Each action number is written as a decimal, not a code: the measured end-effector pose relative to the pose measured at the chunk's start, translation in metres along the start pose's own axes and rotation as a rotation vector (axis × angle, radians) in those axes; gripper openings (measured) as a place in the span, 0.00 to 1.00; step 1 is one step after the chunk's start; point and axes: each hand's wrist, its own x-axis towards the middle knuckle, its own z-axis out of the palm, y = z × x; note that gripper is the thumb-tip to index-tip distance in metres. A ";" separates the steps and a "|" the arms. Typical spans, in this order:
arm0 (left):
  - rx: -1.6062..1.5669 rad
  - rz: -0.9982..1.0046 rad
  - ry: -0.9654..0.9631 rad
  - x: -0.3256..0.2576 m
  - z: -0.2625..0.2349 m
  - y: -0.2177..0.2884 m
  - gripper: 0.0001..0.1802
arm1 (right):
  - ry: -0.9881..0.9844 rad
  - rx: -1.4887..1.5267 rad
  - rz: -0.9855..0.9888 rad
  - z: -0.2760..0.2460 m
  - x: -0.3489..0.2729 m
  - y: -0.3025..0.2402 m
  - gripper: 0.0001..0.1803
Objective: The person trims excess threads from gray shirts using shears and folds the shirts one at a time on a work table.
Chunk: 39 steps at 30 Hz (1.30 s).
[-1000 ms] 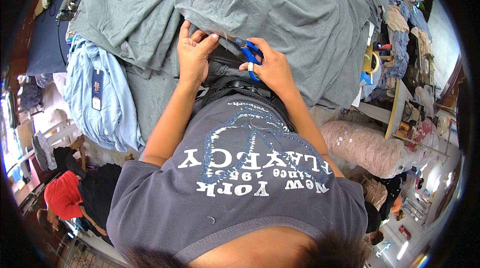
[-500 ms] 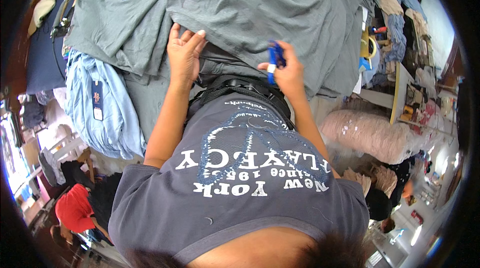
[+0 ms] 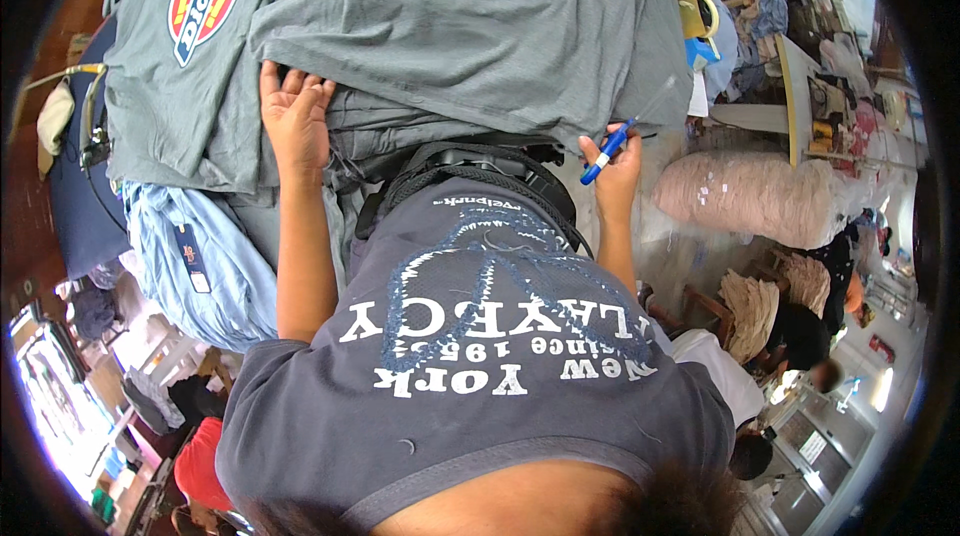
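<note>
A grey T-shirt (image 3: 470, 31) lies spread over a stack of like grey cloth in front of me, its near hem running between my hands. At the hem's left end is my left hand (image 3: 297, 131), the fingertips closed at the cloth edge and partly hidden by it. My right hand (image 3: 618, 171) is closed around blue-handled thread snips (image 3: 606, 151) by the hem's right end. Their thin tip points up and away to the right, slightly blurred. Left of this shirt lies another grey T-shirt (image 3: 150, 86) with an oval red, yellow and white print.
Light-blue garments (image 3: 205, 256) with a dark hang tag are heaped at left. A yellow tape roll (image 3: 708, 16) stands past the pile's right edge. At right lies a large plastic-wrapped pinkish bundle (image 3: 750, 198). People are nearby, one in red (image 3: 205, 466) at lower left.
My left hand has shifted left along with the shirt in view. My right hand has moved right and down to the hem's right end, and the snips have turned to point up right.
</note>
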 end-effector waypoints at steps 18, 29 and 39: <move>1.461 0.242 -0.408 0.100 -0.019 0.031 0.17 | 0.201 0.371 0.037 -0.050 0.144 -0.023 0.24; 1.753 0.889 -0.043 0.057 0.044 0.027 0.07 | 0.271 0.061 -0.268 -0.060 0.132 -0.043 0.23; 1.398 0.619 -0.665 0.012 0.140 -0.077 0.26 | -0.126 -0.601 -0.329 -0.031 0.132 -0.038 0.25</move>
